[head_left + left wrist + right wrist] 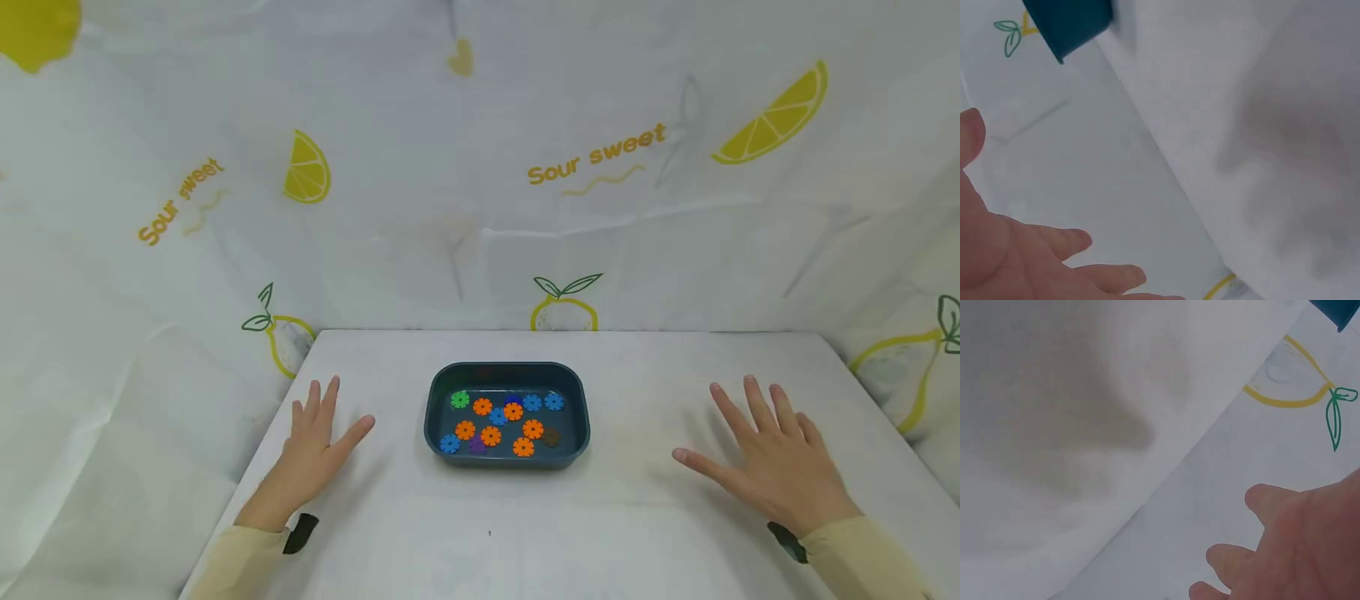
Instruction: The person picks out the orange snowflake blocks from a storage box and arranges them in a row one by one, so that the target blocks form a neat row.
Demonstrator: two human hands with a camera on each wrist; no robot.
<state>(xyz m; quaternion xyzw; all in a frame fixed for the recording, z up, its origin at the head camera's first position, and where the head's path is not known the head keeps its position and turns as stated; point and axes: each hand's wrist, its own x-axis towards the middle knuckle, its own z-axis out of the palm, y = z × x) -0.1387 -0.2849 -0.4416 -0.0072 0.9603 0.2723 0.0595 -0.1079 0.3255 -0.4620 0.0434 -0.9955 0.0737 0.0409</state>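
Between the two hands a dark teal tray [507, 461] sits on the white table, holding several small notched discs: orange ones [491, 436], blue ones [553, 402], a green one [460, 400], a purple one [477, 446] and a brown one [551, 437]. To the tray's left, my left hand [311, 454] hovers with fingers spread, holding nothing. On the other side, my right hand [780, 462] is likewise spread and bare, apart from the tray. Each wrist view catches a corner of the tray [1075, 28] and part of a palm with extended fingers.
The white table [487, 533] ends at a back edge against a hanging white sheet [420, 208] printed with lemons and lettering. The sheet also covers both sides. Dark bands [302, 533] show at the wrists by the cream sleeves.
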